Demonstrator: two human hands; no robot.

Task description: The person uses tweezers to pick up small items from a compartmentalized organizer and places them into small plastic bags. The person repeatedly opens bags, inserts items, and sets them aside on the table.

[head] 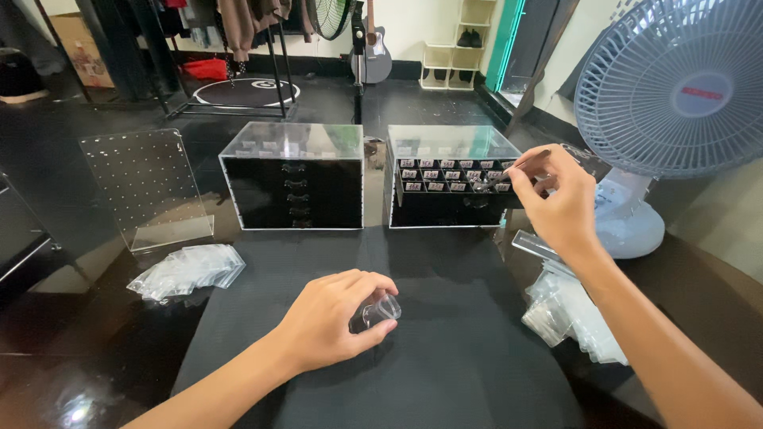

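Note:
My left hand (330, 322) rests on a black mat (445, 365) and grips a small clear plastic vial (377, 312) lying on its side. My right hand (556, 199) is raised at the right and pinches thin metal tweezers (515, 168). The tweezer tips point into an open drawer of small labelled compartments (449, 179) in the right clear-topped black drawer box (445, 143). A matching drawer box (292, 175) stands to its left, drawers closed.
A clear perforated acrylic stand (147, 187) is at the left, with a pile of small clear bags (188, 270) in front of it. More clear bags (572, 318) lie at the right. A blue table fan (675, 95) stands at the far right.

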